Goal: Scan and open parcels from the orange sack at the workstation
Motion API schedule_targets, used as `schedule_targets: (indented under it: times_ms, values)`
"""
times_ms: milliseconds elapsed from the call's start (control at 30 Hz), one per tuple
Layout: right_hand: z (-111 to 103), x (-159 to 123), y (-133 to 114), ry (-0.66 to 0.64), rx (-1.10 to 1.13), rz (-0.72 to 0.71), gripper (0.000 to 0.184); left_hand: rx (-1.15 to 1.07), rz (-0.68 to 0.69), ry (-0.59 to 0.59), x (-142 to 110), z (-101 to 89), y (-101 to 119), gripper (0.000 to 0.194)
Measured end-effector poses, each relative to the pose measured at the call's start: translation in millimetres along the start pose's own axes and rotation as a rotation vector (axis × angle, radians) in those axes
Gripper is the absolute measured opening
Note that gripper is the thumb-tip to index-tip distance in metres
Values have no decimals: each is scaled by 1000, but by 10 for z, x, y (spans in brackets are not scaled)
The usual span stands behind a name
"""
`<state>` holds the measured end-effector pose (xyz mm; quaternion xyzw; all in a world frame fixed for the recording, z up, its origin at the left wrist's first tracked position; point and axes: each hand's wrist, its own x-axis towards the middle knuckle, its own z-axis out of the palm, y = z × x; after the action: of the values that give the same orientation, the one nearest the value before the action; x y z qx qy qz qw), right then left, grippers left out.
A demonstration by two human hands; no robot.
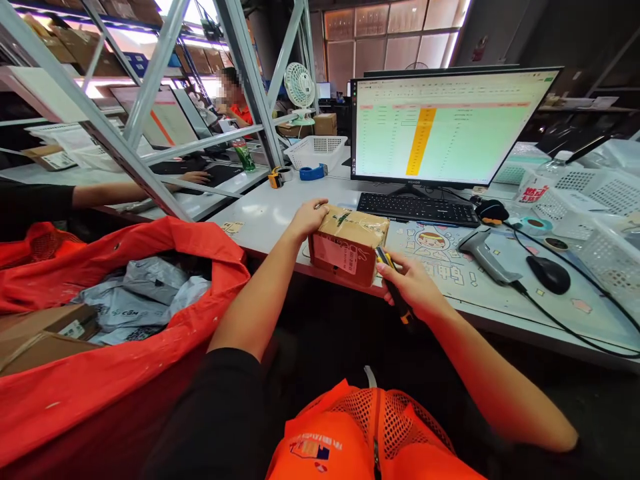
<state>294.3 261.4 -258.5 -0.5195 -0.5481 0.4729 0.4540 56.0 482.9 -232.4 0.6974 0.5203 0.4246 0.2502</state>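
At the front edge of the white desk (285, 203), just before the monitor (445, 127) and keyboard (417, 209), sits the cardboard box (349, 230), taped on top, white label on the side nearest the wearer. Left hand (306, 219) half closed, fingers bent over the box's upper left edge, holding it there. Right hand (409, 283) closed round a black-and-yellow utility knife (400, 303), its front end up at the box's right side; blade contact, can't tell. Right of that: grey barcode scanner (480, 250) lying on the printed desk mat, black mouse (549, 273) beyond it, clear bottle (537, 183) near the white baskets. Behind the box, farther back: blue tape dispenser (313, 173), 1 white basket (316, 153), green-and-white fan (299, 87). To the wearer's left, a big red bag (200, 240) stands open, grey parcels (135, 297) and cardboard inside. Past the metal frame, a co-worker's hand (196, 177) rests at the next desk; another person (243, 115) in orange is farther back.
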Motion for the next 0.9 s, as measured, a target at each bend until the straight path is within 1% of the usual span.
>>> schedule_targets:
  times_ms: [33,67,100,167,233,267,300,333,367,400,467,500,600,667,700,767,833,900]
  values:
    - [-39,-19,19,1,-20,-3,73,8,10,14,-21,8,20,48]
    - [-110,-28,30,11,-47,-2,75,9,34,54,-56,21,36,46]
    - [-213,-25,28,34,-83,1,76,5,74,122,-105,40,45,41]
    - [-475,10,-45,141,-195,-16,77,-11,205,305,-236,99,25,33]
    - [-723,93,-243,275,-406,-102,73,-5,357,450,-374,186,-46,39]
    - [-803,159,-386,313,-556,-182,69,10,418,490,-431,236,-95,44]
    - [-837,244,-551,323,-725,-278,63,26,461,512,-476,286,-147,47]
    - [-818,348,-726,300,-900,-368,58,39,488,530,-507,332,-198,50]
    - [-747,471,-901,259,-1063,-436,55,44,500,549,-526,372,-245,54]
    - [-629,610,-1063,204,-1207,-473,53,37,503,570,-534,406,-284,57]
    - [-299,914,-1322,81,-1432,-471,52,-1,501,608,-533,452,-338,63]
    - [-115,1064,-1411,17,-1516,-462,51,-21,497,626,-529,466,-354,64]
    - [379,1433,-1524,-137,-1656,-474,47,-37,479,669,-526,494,-374,67]
    - [597,1579,-1524,-201,-1685,-476,45,-31,481,689,-529,504,-379,67]
    - [668,1623,-1517,-222,-1693,-471,44,-33,482,696,-530,507,-381,67]
    - [744,1673,-1504,-254,-1712,-473,40,-46,472,697,-532,507,-384,64]
    - [736,1684,-1496,-272,-1724,-484,34,-53,443,677,-534,502,-383,58]
    - [645,1658,-1484,-285,-1673,-481,27,-67,446,665,-538,498,-376,56]
